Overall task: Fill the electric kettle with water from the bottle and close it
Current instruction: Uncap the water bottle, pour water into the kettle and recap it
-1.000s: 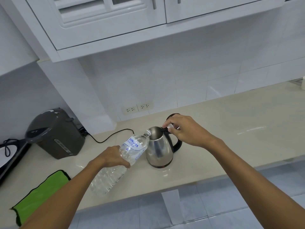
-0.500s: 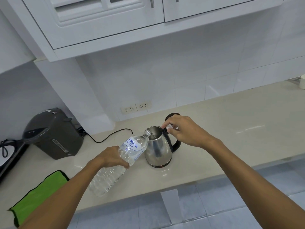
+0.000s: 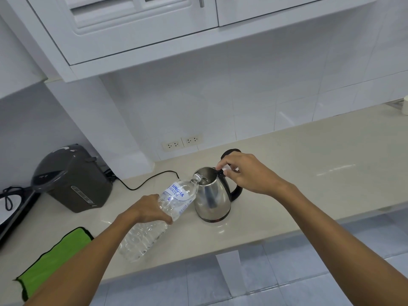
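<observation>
A steel electric kettle [image 3: 210, 198] with a black handle stands on the beige counter [image 3: 309, 173], its top open. Its black lid [image 3: 229, 152] stands up behind my right hand [image 3: 245, 173], which rests at the top of the handle with a small white bottle cap pinched in its fingers. My left hand [image 3: 150, 209] grips a clear plastic water bottle [image 3: 163, 214] with a blue-lettered label. The bottle is tilted up to the right, and its mouth lies on the kettle's rim.
A dark grey hot-water dispenser [image 3: 72, 180] stands at the left, its black cord [image 3: 143, 184] running behind the bottle. A green cloth [image 3: 53, 255] lies at the front left. Wall sockets [image 3: 182, 142] sit above the counter. White cabinets [image 3: 154, 29] hang overhead.
The bottle's mouth has shifted slightly further over the kettle's rim. Both hands keep their hold, and the view has drifted a little.
</observation>
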